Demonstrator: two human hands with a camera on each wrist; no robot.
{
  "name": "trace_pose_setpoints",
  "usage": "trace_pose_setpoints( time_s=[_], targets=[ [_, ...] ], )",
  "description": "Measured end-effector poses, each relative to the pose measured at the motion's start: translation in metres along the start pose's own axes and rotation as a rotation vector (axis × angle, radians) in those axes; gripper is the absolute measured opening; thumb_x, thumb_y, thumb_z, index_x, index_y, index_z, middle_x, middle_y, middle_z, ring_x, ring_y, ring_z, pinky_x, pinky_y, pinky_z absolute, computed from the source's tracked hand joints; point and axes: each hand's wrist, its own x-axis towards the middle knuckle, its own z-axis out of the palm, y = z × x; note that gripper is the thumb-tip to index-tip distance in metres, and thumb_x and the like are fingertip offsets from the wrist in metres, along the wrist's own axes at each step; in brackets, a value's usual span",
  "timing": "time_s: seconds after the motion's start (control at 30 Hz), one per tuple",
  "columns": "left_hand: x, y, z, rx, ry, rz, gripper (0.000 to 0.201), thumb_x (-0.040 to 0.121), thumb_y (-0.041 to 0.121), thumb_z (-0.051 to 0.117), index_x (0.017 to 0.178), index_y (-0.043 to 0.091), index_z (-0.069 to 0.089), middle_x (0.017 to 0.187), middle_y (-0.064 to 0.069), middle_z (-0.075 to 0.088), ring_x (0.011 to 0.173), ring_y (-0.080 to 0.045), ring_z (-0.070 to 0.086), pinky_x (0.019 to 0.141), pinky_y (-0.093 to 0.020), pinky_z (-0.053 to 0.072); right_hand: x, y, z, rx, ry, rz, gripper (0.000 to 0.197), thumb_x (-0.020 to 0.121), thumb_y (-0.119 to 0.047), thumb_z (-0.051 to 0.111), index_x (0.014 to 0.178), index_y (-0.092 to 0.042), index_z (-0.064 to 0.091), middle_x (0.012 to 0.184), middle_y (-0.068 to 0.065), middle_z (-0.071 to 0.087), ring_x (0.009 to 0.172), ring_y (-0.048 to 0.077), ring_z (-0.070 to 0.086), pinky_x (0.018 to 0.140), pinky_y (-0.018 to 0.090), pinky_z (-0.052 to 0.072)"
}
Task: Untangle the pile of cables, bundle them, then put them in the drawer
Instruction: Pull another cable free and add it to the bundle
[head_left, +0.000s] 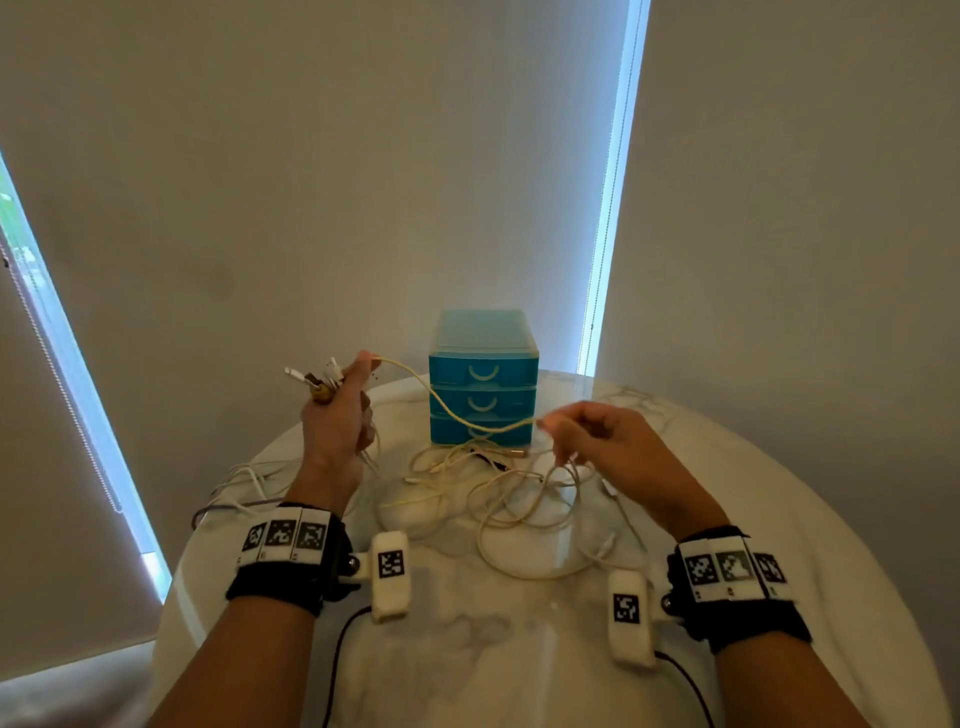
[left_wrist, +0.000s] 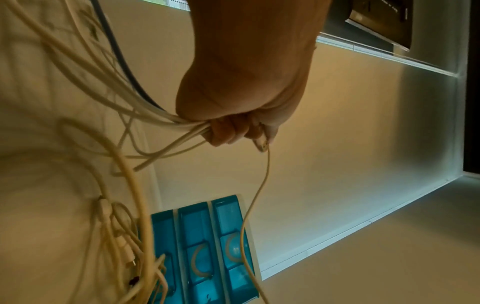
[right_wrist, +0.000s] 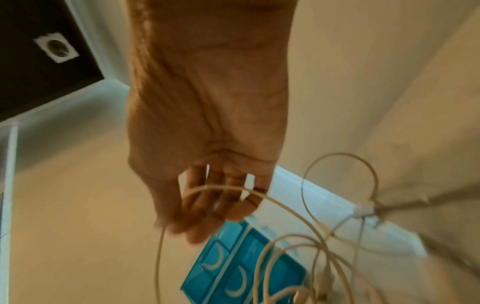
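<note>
My left hand (head_left: 340, 410) is raised left of the blue drawer unit (head_left: 483, 379) and grips a bunch of cable ends (head_left: 317, 376); the left wrist view shows its fist (left_wrist: 233, 125) closed round several cream cables (left_wrist: 145, 115). One cream cable (head_left: 441, 400) runs from that fist across the drawer fronts to my right hand (head_left: 587, 436), whose thumb and fingers (right_wrist: 197, 209) pinch it. A loose tangle of cream cables (head_left: 498, 488) lies on the marble table (head_left: 779, 519) between my hands. All three drawers look closed.
A few white and grey cables (head_left: 234, 488) hang over the table's left edge. Roller blinds (head_left: 311, 156) cover the windows behind. The round table's edge (head_left: 171, 587) runs close by my left forearm.
</note>
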Motion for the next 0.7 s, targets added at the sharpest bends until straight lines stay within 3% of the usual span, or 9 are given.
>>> trace_pose_setpoints(
  time_s=[0.13,0.23,0.3,0.4,0.47,0.53,0.63,0.7],
  targets=[
    [-0.009,-0.007,0.005,0.281,-0.115,-0.07,0.04,0.095,0.055,0.074,0.099,0.016,0.083,0.054,0.007,0.031,0.047,-0.01,0.024,0.041,-0.021,0.02,0.01,0.014,0.01,0.481,0.321,0.086,0.023,0.105,-0.026,0.068,0.115,-0.008,0.077,0.083,0.008,0.063,0.07,0.015,0.053,0.063,0.028,0.045],
    [-0.022,-0.002,0.012,0.452,-0.229,-0.023,0.059,0.087,0.073,0.072,0.092,0.015,0.082,0.051,0.006,0.033,0.044,-0.012,0.026,0.045,-0.023,0.021,0.012,0.027,0.016,0.421,0.484,0.15,0.02,0.103,-0.025,0.07,0.111,-0.007,0.075,0.08,0.002,0.069,0.067,0.013,0.057,0.059,0.023,0.048],
    [-0.034,0.004,0.021,0.488,-0.369,0.015,0.059,0.087,0.074,0.072,0.088,0.016,0.082,0.051,0.005,0.035,0.047,-0.014,0.025,0.049,-0.027,0.02,0.01,0.034,0.021,0.262,0.528,0.153,0.014,0.1,-0.028,0.073,0.103,-0.014,0.076,0.082,-0.001,0.076,0.071,0.013,0.065,0.066,0.026,0.055],
    [-0.05,0.01,0.033,0.585,-0.583,0.09,0.041,0.091,0.062,0.073,0.1,0.024,0.084,0.054,0.013,0.05,0.045,-0.009,0.035,0.047,-0.026,0.026,0.006,0.032,0.034,0.14,0.346,0.142,0.018,0.094,-0.032,0.081,0.098,-0.015,0.078,0.081,-0.003,0.079,0.073,0.006,0.071,0.069,0.027,0.057],
    [-0.058,0.012,0.039,0.638,-0.664,0.098,0.027,0.095,0.047,0.075,0.112,0.027,0.082,0.063,0.02,0.066,0.048,0.003,0.054,0.048,-0.012,0.04,0.002,0.019,0.042,0.218,0.205,0.104,0.021,0.094,-0.03,0.083,0.101,-0.012,0.077,0.078,-0.005,0.077,0.067,0.002,0.066,0.064,0.02,0.052],
    [-0.059,0.008,0.042,0.72,-0.716,0.1,0.024,0.097,0.044,0.074,0.114,0.029,0.082,0.076,0.022,0.075,0.057,0.01,0.061,0.053,-0.006,0.043,0.0,0.011,0.044,0.314,0.133,0.061,0.022,0.097,-0.029,0.08,0.103,-0.008,0.078,0.077,-0.001,0.073,0.067,0.007,0.062,0.064,0.019,0.051],
    [-0.06,0.005,0.038,0.848,-0.761,0.081,0.03,0.099,0.055,0.067,0.097,0.03,0.084,0.083,0.016,0.079,0.068,0.007,0.064,0.067,-0.02,0.048,0.0,0.009,0.043,0.408,0.116,0.044,0.024,0.098,-0.029,0.079,0.11,-0.009,0.08,0.079,0.001,0.073,0.072,0.012,0.061,0.069,0.023,0.053],
    [-0.06,0.004,0.039,0.805,-0.741,0.114,0.032,0.1,0.052,0.068,0.094,0.025,0.085,0.088,0.01,0.08,0.078,0.004,0.069,0.075,-0.024,0.049,0.001,0.009,0.042,0.465,0.148,0.056,0.028,0.095,-0.026,0.082,0.116,-0.008,0.077,0.084,-0.002,0.075,0.076,0.011,0.066,0.072,0.021,0.055]
  ],
)
